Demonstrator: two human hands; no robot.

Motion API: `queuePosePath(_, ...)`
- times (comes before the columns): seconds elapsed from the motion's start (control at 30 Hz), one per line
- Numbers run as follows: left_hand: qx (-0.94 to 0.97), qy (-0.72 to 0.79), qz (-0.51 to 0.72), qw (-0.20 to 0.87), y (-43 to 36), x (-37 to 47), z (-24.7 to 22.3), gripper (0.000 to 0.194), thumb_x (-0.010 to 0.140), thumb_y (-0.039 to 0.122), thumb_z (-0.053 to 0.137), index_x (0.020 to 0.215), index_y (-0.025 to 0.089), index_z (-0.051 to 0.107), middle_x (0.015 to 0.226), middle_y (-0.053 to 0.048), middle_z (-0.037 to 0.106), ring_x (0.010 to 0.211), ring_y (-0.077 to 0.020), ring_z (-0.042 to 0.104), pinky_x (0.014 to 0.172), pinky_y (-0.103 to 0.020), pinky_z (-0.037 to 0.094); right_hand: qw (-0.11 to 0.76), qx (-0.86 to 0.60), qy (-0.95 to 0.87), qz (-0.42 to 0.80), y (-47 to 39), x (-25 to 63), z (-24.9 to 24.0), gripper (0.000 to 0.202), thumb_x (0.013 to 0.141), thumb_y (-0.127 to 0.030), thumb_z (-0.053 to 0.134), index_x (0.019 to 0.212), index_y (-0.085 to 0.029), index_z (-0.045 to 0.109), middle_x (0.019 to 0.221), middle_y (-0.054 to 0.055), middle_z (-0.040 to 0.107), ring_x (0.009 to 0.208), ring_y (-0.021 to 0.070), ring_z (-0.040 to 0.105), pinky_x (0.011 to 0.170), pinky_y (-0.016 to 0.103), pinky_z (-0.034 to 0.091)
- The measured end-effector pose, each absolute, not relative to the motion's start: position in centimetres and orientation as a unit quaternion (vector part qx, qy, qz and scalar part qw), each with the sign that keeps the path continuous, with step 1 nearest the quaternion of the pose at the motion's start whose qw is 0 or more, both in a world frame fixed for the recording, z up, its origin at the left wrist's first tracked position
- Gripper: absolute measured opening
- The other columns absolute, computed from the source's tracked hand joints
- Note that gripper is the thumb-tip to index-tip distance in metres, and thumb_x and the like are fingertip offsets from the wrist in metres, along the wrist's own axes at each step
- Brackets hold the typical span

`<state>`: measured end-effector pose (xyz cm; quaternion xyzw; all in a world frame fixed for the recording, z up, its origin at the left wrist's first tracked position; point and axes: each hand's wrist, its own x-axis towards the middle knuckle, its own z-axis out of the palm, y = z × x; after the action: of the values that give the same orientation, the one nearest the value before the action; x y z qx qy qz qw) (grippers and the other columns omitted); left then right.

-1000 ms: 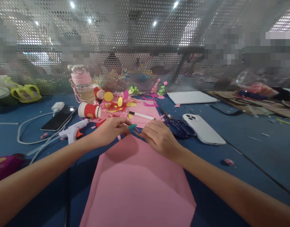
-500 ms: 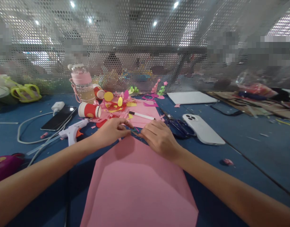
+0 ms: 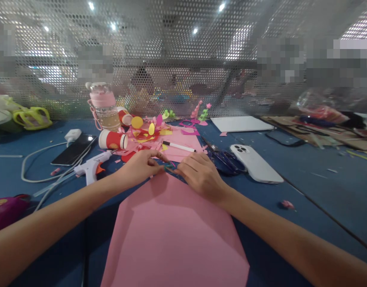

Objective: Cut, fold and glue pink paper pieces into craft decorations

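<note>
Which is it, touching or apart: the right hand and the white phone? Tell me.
Apart. The head view shows scissors and blue table between the right hand and the white phone.

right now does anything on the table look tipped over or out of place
A red cup lies on its side behind the glue gun, though cups usually stand upright; paper scraps are strewn beside it.

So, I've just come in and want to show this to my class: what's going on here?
A person's left hand and right hand are close together near the far tip of a large pink sheet. Whatever small piece is in their grip is too tiny to make out. Beyond them, a marker lies on pink paper strewn with colourful scraps. A glue gun lies to the left; scissors and a white phone lie to the right.
</note>
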<state>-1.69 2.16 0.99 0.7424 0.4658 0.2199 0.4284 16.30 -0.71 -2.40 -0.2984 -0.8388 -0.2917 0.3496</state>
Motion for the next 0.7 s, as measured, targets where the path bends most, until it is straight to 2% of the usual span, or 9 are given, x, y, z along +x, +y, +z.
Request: queuePosePath(0.7, 0.751, 0.462, 0.225, 0.415, 2.06, -1.75, 0.85, 0.027, 0.064, 0.017, 0.053, 0.09, 0.014, 0.06, 0.046, 0.006, 0.049, 0.042, -0.0068, 0.042, 0.044, -0.017, 0.029, 0.36, -0.307, -0.839, -0.268, -0.74, 16.47, -2.39, 0.026, 0.086, -0.02, 0.047, 0.061, -0.016, 0.053, 0.059, 0.003, 0.054, 0.063, 0.0147, 0.044, 0.062, 0.027, 0.031)
